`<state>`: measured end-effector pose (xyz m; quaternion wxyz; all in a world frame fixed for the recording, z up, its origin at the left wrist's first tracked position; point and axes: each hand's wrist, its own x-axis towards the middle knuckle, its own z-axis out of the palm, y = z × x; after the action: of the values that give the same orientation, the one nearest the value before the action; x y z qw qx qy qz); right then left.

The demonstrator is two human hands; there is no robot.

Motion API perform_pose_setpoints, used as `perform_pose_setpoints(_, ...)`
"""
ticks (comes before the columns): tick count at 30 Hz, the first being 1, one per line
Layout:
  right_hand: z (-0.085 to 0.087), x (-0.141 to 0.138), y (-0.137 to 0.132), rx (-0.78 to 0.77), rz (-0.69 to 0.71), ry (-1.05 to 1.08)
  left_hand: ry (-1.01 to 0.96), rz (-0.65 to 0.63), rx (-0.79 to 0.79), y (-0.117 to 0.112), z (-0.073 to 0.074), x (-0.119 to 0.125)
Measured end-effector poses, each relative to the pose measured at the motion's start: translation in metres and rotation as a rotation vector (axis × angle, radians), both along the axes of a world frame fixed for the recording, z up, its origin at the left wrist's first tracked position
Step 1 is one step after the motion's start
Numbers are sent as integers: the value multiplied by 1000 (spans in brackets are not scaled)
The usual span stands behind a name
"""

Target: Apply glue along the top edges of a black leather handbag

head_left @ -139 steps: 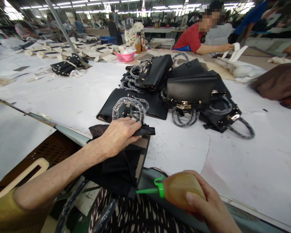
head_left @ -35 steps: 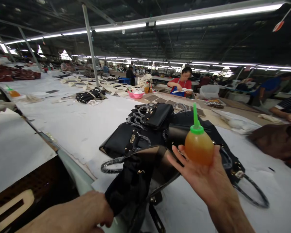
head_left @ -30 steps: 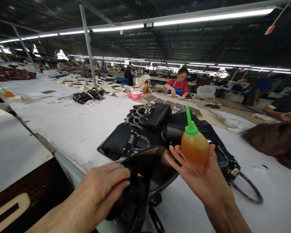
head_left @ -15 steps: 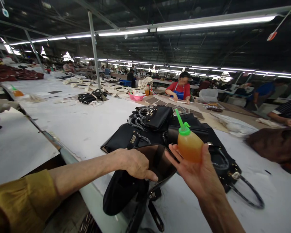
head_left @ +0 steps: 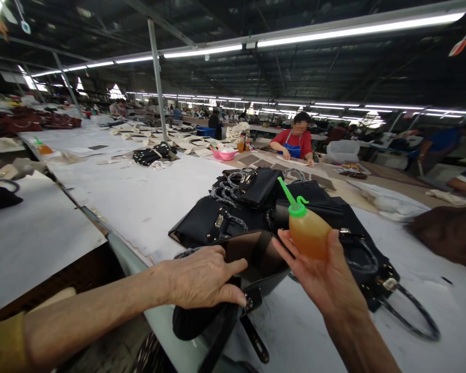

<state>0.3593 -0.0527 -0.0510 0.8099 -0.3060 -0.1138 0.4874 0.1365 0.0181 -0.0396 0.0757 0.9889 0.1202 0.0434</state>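
Observation:
My right hand (head_left: 328,280) is closed around a squeeze bottle (head_left: 310,233) of amber liquid. The bottle leans left, its green nozzle pointing up. In front of me a black handbag (head_left: 256,259) stands with its mouth open, showing a brown inside. My left hand (head_left: 205,280) is on the bag's near edge, thumb and index finger over the rim and the other fingers curled, partly hidden. Black lining hangs below that hand, and a strap with a metal fitting (head_left: 255,339) dangles down. The fingertips of my right hand are close to the bag's right rim.
Behind the open bag lie several stacked black handbags (head_left: 264,189) with wrapped handles. A person in red (head_left: 295,137) works across the white table (head_left: 140,207). A pink basket (head_left: 224,154) and another amber bottle (head_left: 42,147) stand farther off. A gap separates the left table.
My left hand has drawn back from inside the bag to its near edge, its index finger now raised from the thumb. The bottle stays in my right hand. The view has shifted slightly.

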Motion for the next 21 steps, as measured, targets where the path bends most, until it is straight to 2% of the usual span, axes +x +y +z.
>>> perform_pose_setpoints(4,-1,-1,0,0,-2,4,13,27,-121,8,11,-12)
perform_pose_setpoints(7,-1,-2,0,1,-16,-4,-16,62,-111,7,13,-20)
perform_pose_setpoints(9,-1,-2,1,7,-7,-16,-78,140,-57,2,6,-25)
perform_pose_setpoints(13,-2,-2,2,14,7,-52,-230,391,-6,-11,-19,-32)
perform_pose_setpoints(16,-2,-2,2,22,18,-82,-285,524,-77,-18,-35,-34)
perform_pose_setpoints(21,-3,-1,4,8,19,-111,-428,789,-242,-23,-50,-26)
